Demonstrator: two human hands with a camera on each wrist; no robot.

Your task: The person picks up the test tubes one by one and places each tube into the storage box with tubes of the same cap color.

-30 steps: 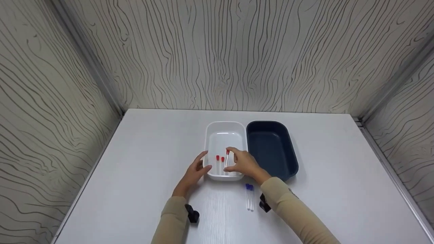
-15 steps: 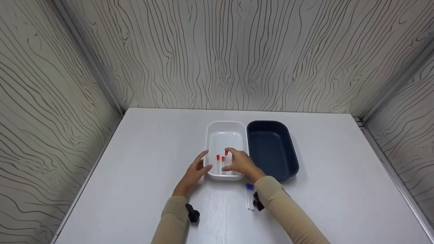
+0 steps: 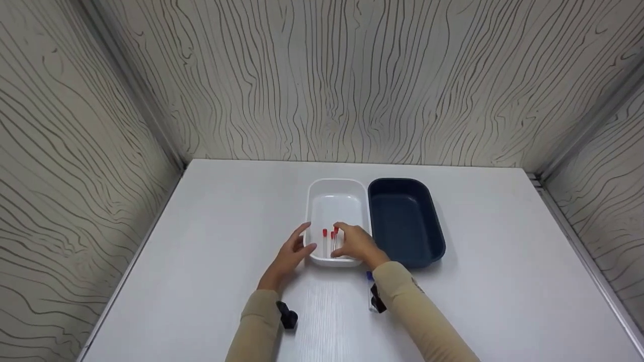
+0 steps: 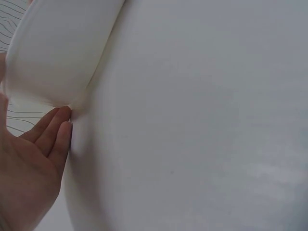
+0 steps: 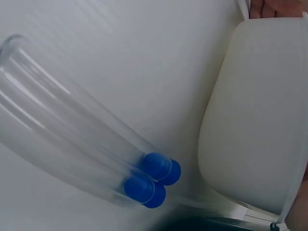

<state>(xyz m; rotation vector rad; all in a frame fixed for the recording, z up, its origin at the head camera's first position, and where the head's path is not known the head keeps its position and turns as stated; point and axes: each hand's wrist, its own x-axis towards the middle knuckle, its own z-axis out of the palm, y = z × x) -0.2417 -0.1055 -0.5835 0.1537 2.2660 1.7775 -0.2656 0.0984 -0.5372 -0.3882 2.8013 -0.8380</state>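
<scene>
A: Left of centre?
B: Left hand [image 3: 291,253], fingers spread fairly straight, touching white tray [image 3: 334,206] at its left side.
A: Just below centre?
B: Two red-capped tubes [image 3: 325,233] in white tray. Right hand [image 3: 357,243] pinches third tube [image 3: 335,236], finger at cap, thumb lower.
A: Right?
B: Blue-capped tubes [image 5: 84,122], low; dark tray [image 3: 405,221], higher, farther right.

Head view: we list one red-capped tube [image 3: 335,242], partly covered by the right hand [image 3: 356,243]; blue-capped tubes [image 5: 79,115], partly hidden by the right sleeve [image 3: 422,311]. Left-wrist view: we log the white tray [image 4: 60,53], cropped at top.
</scene>
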